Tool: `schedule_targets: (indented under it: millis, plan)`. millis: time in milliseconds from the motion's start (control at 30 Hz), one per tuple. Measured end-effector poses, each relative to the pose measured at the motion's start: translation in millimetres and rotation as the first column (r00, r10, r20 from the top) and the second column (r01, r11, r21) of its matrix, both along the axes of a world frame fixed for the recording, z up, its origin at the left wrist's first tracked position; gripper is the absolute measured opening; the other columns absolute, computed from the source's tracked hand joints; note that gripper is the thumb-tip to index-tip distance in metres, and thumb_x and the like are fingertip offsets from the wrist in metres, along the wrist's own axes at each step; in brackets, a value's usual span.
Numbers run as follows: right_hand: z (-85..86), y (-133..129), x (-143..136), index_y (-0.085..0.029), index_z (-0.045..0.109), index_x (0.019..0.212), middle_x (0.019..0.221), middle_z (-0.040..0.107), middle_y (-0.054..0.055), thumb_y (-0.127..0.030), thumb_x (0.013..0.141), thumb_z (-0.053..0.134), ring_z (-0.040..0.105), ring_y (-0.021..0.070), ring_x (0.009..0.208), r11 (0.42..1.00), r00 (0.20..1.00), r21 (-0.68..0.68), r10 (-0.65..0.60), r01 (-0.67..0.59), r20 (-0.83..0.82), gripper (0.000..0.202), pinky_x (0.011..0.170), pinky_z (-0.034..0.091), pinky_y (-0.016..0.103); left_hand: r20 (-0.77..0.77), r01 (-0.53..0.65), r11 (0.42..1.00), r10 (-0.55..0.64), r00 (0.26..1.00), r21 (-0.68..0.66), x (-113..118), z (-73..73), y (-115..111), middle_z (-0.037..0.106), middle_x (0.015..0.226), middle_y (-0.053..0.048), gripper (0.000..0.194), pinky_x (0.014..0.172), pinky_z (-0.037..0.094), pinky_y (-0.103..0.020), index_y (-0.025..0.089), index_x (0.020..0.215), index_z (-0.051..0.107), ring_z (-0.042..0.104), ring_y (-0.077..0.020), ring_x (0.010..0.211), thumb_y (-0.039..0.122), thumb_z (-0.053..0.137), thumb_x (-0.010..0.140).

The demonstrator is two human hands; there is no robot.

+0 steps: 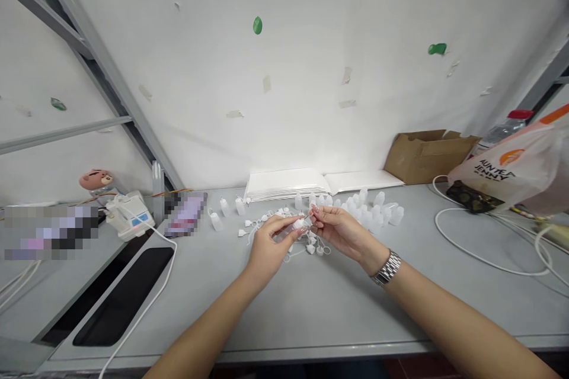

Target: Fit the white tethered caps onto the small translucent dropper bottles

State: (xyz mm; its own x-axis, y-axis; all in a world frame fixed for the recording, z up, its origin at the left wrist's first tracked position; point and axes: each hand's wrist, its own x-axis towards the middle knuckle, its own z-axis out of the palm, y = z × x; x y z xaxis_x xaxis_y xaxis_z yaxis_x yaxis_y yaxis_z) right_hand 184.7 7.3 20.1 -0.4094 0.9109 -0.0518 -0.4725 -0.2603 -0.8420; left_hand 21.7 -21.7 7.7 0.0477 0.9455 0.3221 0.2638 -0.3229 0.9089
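Note:
A small white plastic squeeze bottle [300, 224] is between my hands above the desk. My left hand [267, 244] grips it between thumb and fingers. At its right end my right hand [341, 231] has its fingertips pinched together; what they hold is too small to make out. Beneath and around my hands lie loose white caps with ring straps [311, 247]. Several translucent bottles [376, 216] stand and lie in a group beyond my right hand. To the left stand a few bottles [224, 207] with caps fitted.
A stack of white sheets [287, 182] lies against the wall, beside an open cardboard box [429, 157]. At right are a plastic bag [515, 166] and a looped white cable [489, 271]. A black phone [124, 296], a power strip [130, 216] and a purple-screened phone [186, 213] lie left.

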Motion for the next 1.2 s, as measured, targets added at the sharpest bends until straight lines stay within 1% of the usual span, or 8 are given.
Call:
schedule_targets:
  millis: [167, 400, 600, 733, 933, 1100, 1200]
  plan:
    - [0.7, -3.0, -2.3, -0.014, 0.062, 0.057, 0.057, 0.051, -0.003, -0.028, 0.061, 0.075, 0.041, 0.0072, 0.055, 0.995, 0.993, 0.057, -0.084, 0.079, 0.084, 0.019, 0.061, 0.036, 0.024, -0.05, -0.037, 0.999, 0.037, 0.998, -0.002, 0.0, -0.4, -0.5, 0.061, 0.082, -0.003, 0.025, 0.074, 0.047, -0.03, 0.024, 0.092, 0.069, 0.057, -0.0163, 0.08, 0.035, 0.065, 0.069]
    - [0.3, -5.0, -5.5, -0.015, 0.061, 0.058, 0.06, 0.054, -0.002, -0.032, 0.063, 0.073, 0.045, 0.0091, 0.059, 0.984, 0.979, 0.14, -0.132, 0.11, 0.158, 0.022, 0.062, 0.036, 0.025, -0.069, -0.046, 0.999, 0.045, 0.997, -0.002, -0.6, -0.6, -0.9, 0.06, 0.08, -0.001, 0.024, 0.072, 0.045, -0.026, 0.027, 0.092, 0.068, 0.055, -0.0139, 0.077, 0.035, 0.064, 0.07]
    - [-4.0, -4.3, -7.3, -0.015, 0.06, 0.058, 0.058, 0.052, -0.002, -0.033, 0.063, 0.073, 0.044, 0.0088, 0.057, 0.983, 0.976, 0.125, -0.153, 0.134, 0.155, 0.023, 0.061, 0.035, 0.025, -0.081, -0.054, 0.999, 0.054, 0.995, 0.003, -0.5, -2.0, -0.1, 0.059, 0.081, -0.001, 0.024, 0.073, 0.044, -0.026, 0.027, 0.093, 0.068, 0.054, -0.0136, 0.078, 0.035, 0.064, 0.07]
    - [-5.4, -4.5, -8.4, -0.015, 0.06, 0.059, 0.057, 0.052, -0.003, -0.032, 0.061, 0.075, 0.044, 0.0086, 0.057, 0.988, 0.983, 0.093, -0.137, 0.126, 0.123, 0.023, 0.061, 0.036, 0.025, -0.103, -0.053, 0.998, 0.054, 0.993, 0.014, -0.1, -2.6, 0.8, 0.059, 0.079, -0.001, 0.024, 0.072, 0.044, -0.026, 0.028, 0.093, 0.068, 0.053, -0.0135, 0.076, 0.035, 0.064, 0.07]
    - [-2.8, -5.5, -8.2, -0.014, 0.059, 0.056, 0.056, 0.051, -0.003, -0.032, 0.062, 0.074, 0.043, 0.0079, 0.055, 0.992, 0.99, 0.076, -0.11, 0.103, 0.093, 0.024, 0.061, 0.037, 0.024, -0.107, -0.057, 0.998, 0.058, 0.993, 0.01, -0.1, -3.6, 0.8, 0.058, 0.079, -0.001, 0.023, 0.072, 0.044, -0.026, 0.027, 0.092, 0.068, 0.053, -0.0137, 0.076, 0.034, 0.064, 0.071]
    - [-2.4, -5.3, -7.5, -0.014, 0.059, 0.057, 0.057, 0.052, -0.003, -0.032, 0.06, 0.074, 0.044, 0.0082, 0.056, 0.991, 0.985, 0.078, -0.121, 0.112, 0.126, 0.023, 0.061, 0.037, 0.024, -0.114, -0.06, 0.998, 0.061, 0.992, 0.014, -0.7, -3.4, 0.1, 0.058, 0.078, -0.001, 0.023, 0.072, 0.045, -0.027, 0.026, 0.092, 0.068, 0.054, -0.0143, 0.076, 0.034, 0.064, 0.071]
    - [-3.1, -5.6, -7.1, -0.015, 0.059, 0.059, 0.058, 0.052, -0.003, -0.034, 0.063, 0.072, 0.045, 0.0086, 0.057, 0.984, 0.971, 0.127, -0.149, 0.126, 0.189, 0.024, 0.061, 0.036, 0.025, -0.12, -0.061, 0.998, 0.063, 0.991, 0.019, -0.7, -3.0, 0.4, 0.058, 0.079, -0.001, 0.023, 0.073, 0.045, -0.028, 0.026, 0.091, 0.069, 0.054, -0.0149, 0.077, 0.034, 0.064, 0.07]
